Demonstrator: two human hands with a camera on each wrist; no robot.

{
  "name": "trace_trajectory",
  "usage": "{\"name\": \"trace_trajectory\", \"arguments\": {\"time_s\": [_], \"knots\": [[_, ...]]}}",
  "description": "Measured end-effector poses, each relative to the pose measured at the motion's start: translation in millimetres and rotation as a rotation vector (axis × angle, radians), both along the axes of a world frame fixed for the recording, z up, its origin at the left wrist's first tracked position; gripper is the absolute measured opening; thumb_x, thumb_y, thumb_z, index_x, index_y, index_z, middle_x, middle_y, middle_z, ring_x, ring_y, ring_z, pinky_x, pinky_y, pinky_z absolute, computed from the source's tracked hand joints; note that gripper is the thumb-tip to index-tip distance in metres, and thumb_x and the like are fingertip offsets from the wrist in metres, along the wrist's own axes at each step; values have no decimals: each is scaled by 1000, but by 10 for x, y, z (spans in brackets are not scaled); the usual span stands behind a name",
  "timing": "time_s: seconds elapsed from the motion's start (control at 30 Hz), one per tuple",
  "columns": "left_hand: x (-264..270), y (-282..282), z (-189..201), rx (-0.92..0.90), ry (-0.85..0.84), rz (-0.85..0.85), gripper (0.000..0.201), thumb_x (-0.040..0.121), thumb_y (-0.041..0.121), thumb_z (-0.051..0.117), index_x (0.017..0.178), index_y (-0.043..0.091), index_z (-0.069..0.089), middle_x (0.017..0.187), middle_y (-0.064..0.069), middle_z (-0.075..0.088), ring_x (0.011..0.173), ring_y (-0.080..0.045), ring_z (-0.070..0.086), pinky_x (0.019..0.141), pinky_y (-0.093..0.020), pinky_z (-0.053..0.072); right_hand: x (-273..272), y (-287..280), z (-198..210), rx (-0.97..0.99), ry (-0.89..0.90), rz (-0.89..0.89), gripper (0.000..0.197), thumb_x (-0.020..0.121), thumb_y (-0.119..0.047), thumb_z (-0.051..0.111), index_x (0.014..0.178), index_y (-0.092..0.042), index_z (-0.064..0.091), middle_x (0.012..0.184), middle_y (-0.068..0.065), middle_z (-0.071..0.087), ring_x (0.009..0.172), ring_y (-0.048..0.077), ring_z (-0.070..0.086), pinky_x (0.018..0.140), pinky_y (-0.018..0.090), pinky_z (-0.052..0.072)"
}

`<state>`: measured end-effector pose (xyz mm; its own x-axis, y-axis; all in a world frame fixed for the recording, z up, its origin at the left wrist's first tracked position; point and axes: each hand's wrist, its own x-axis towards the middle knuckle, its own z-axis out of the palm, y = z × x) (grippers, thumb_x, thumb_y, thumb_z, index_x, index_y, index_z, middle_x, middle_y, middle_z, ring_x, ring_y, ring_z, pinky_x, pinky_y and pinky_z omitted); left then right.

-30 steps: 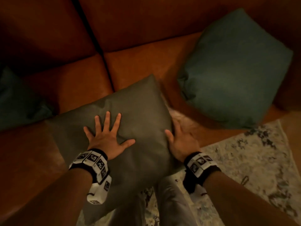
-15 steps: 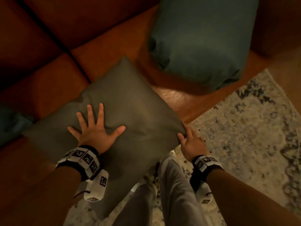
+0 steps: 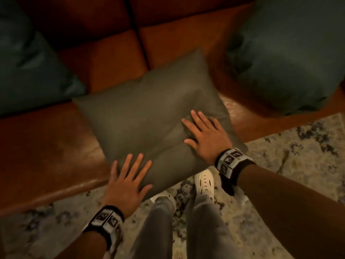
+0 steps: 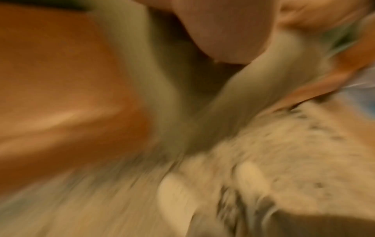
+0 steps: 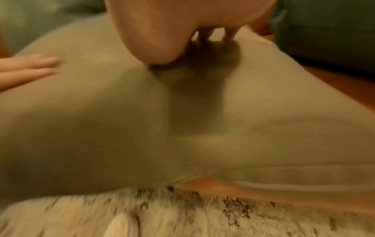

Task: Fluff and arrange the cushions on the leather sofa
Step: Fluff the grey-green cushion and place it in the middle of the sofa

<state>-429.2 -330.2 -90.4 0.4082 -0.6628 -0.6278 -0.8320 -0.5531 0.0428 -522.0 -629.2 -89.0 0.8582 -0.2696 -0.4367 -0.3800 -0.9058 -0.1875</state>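
An olive-grey cushion (image 3: 149, 116) lies flat on the brown leather sofa (image 3: 43, 143), its near corner hanging over the seat's front edge. My right hand (image 3: 203, 133) presses flat on its right part with fingers spread, denting the fabric. My left hand (image 3: 127, 176) lies with straight, spread fingers on the cushion's near left edge. The right wrist view shows the olive-grey cushion (image 5: 101, 120) bulging under my palm, with my left hand's fingers (image 5: 30, 67) at its far left. The left wrist view is badly blurred.
A teal cushion (image 3: 291, 58) sits at the sofa's right end, another teal cushion (image 3: 28, 71) at the left. The seat seam (image 3: 140, 42) runs behind the olive cushion. A pale patterned rug (image 3: 298, 156) covers the floor, where my legs and white shoes (image 3: 204, 182) stand.
My right hand came off the cushion's right corner onto its top and now presses there. My left hand slid back from the cushion's middle to its near left edge. The camera view shifted.
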Motion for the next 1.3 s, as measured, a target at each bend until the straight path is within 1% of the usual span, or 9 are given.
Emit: {"name": "trace_trajectory", "arguments": {"time_s": [0.17,0.33,0.43,0.57,0.7,0.83,1.1,1.2,1.3], "knots": [[-328,953,102,315,106,1131,73,91,69,21,153,37,-2,157,1,-28,148,-33,-13,117,-58,-1,170,68,382,-17,63,-31,63,99,-54,37,155,-31,18,166,5,8,152,27,8,120,50,17],[-350,-272,276,-467,-143,967,73,91,60,31,154,27,15,162,-12,3,149,-32,2,119,-54,5,768,302,477,-98,-132,275,69,94,-64,33,154,-31,22,164,10,14,152,32,9,120,58,12],[-251,-969,58,-540,-196,743,70,91,59,34,153,33,18,163,-6,4,150,-28,-1,119,-53,-1,990,267,208,-206,-103,421,74,92,-67,25,155,-28,23,162,15,21,150,36,18,115,63,17],[-338,-746,-481,-552,-278,717,69,90,63,36,152,36,23,162,-4,11,149,-30,7,120,-52,5,949,208,0,-299,-204,537,74,93,-69,26,154,-26,27,159,17,29,145,38,28,110,62,21],[-614,-147,-784,-450,-195,1223,69,91,67,25,152,41,8,162,-6,9,148,-31,10,118,-51,2,941,377,68,-309,-155,552,74,94,-69,23,153,-25,28,157,18,32,144,38,28,109,62,22],[-758,427,-700,-386,-59,1910,65,99,56,16,154,21,18,160,-12,17,148,-29,14,120,-49,9,1026,318,235,-289,-69,498,75,91,-73,20,153,-31,24,159,12,30,146,34,26,111,60,25],[-115,-985,36,-569,-194,729,74,88,71,31,152,40,11,163,-1,1,149,-30,-4,117,-60,0,1295,167,512,-235,228,387,126,54,-92,60,152,-42,-2,165,11,2,150,39,5,116,61,19],[-153,-772,-276,-483,-234,800,73,87,73,29,151,45,9,163,1,1,149,-33,-2,116,-61,5,1306,294,395,-240,239,394,126,56,-88,63,152,-41,-4,165,12,1,150,41,5,114,65,18],[-398,-389,-428,-447,-102,1308,81,78,82,30,147,54,-2,163,-2,2,147,-37,10,114,-64,12,1301,378,391,-238,273,388,127,57,-86,66,153,-40,-3,165,13,1,149,44,4,114,68,15]]}}
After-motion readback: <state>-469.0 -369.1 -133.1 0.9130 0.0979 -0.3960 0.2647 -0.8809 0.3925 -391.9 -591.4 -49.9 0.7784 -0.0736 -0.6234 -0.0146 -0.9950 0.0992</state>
